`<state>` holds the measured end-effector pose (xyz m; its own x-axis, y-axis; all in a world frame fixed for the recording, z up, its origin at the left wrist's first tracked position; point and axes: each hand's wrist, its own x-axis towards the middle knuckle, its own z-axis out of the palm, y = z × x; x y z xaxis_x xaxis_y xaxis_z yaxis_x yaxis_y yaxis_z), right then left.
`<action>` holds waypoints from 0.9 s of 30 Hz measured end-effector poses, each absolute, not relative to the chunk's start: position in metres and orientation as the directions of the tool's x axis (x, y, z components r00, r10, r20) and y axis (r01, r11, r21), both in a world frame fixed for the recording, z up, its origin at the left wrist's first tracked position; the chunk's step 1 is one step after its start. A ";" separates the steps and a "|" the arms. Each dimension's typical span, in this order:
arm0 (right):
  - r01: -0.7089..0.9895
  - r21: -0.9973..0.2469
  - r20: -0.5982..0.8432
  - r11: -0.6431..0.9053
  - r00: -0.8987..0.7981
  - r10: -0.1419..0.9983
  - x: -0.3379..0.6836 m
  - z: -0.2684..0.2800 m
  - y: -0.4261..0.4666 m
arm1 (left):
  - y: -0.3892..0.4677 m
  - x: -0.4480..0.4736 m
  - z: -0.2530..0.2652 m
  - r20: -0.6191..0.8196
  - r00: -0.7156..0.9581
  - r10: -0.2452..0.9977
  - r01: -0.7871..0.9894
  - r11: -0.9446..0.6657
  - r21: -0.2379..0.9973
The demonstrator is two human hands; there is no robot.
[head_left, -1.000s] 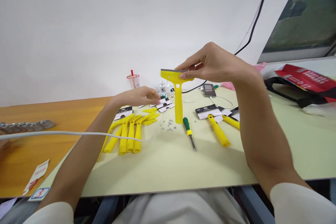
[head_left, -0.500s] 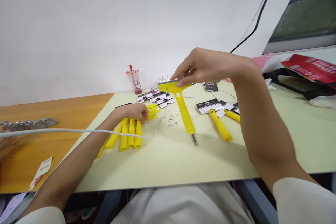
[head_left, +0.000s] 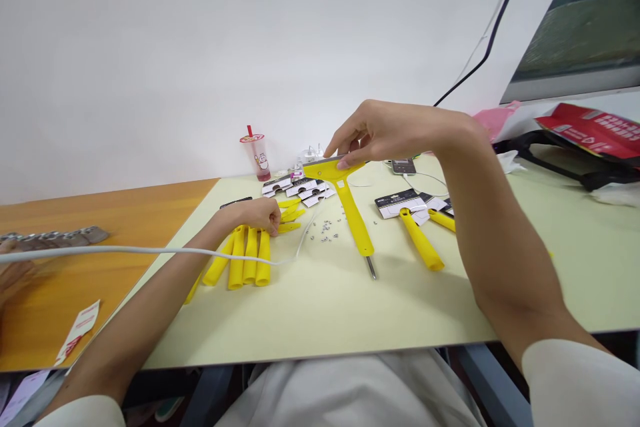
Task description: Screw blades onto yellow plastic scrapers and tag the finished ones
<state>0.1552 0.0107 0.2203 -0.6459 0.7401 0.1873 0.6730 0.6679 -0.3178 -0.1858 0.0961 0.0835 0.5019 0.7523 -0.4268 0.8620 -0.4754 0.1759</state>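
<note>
Between the thumb and fingers of my right hand, a yellow scraper is held by its wide head. Its handle slants down toward me, and a metal shaft sticks out of the handle's end. My left hand is closed over a row of yellow handles, beside several flat yellow pieces. What its curled fingers grip, if anything, is hidden. Several small metal nuts or screws lie scattered between my hands. Right of the held scraper, another yellow handle rests beside printed cards.
Printed cards and a cup with a red straw stand at the back. A white cable crosses over my left forearm. A phone and a red package are toward the right. Another person's hand is at far left.
My right hand has come down slightly with the scraper still in it. My left hand has stayed in nearly the same place, its fingers a little more curled.
</note>
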 end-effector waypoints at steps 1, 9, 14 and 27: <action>0.673 -0.319 0.186 0.667 -0.646 0.741 0.155 0.220 0.011 | 0.096 -0.186 0.084 -0.431 0.506 0.747 0.859 -0.478 0.182; 0.673 -0.311 0.178 0.671 -0.652 0.737 0.153 0.223 0.005 | 0.101 -0.189 0.081 -0.406 0.522 0.751 0.852 -0.480 0.208; 0.678 -0.304 0.163 0.669 -0.655 0.738 0.153 0.224 0.006 | 0.101 -0.190 0.084 -0.423 0.507 0.751 0.860 -0.468 0.201; 0.627 -0.366 0.190 0.688 -0.673 0.715 0.157 0.221 0.013 | 0.098 -0.195 0.088 -0.457 0.434 0.777 0.888 -0.453 0.074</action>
<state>0.1572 0.0133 0.2209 -0.6733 0.7146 0.1899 0.6266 0.6878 -0.3665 -0.1949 0.0978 0.0878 0.4340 0.7766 -0.4566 0.8884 -0.4531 0.0738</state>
